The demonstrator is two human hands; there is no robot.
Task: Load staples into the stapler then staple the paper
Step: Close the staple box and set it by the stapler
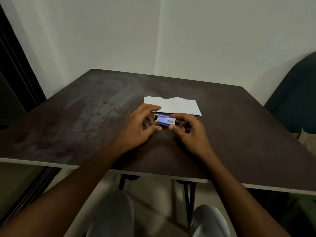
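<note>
The left hand [136,127] sits at the left end of the little blue staple box [165,120], fingers bent and touching the yellow tray [155,118] that sticks out there; it should pull that tray out slowly and flat so no staples spill; the right hand [188,132] pinches the box at its right end, thumb in front, fingers behind; the box sits between both hands, low over the dark table [85,117]; the white paper [179,106] lies just behind; I see no stapler.
</note>
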